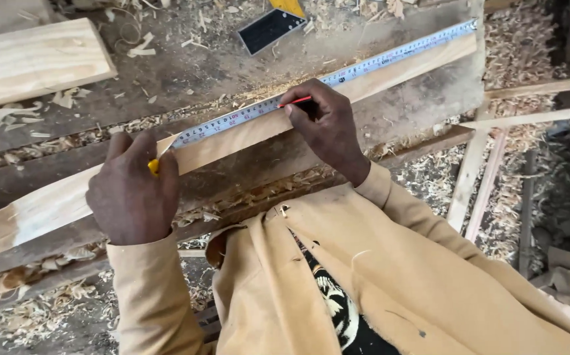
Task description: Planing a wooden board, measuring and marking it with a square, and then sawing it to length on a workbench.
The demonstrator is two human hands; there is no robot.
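- Board (245, 135) lay slantwise across the workbench (199, 72), its far end up to the right, with a tape (337, 75) stretched along its upper edge.
- Left hand (130, 190) was closed over the tape case (153, 165), a bit of yellow showing between the fingers, pressing it onto the board's near part.
- Right hand (328, 128) pinched a red pencil (296, 101) between fingers and thumb, tip at the tape's edge, about mid-board.
- Board sat under both hands, not gripped, only pressed down.
- Risk, as judged: the tape could slide or lift if the left hand eased, shifting the reading.
- Risk: shavings (278, 181) under the board could let it rock, smearing the mark.
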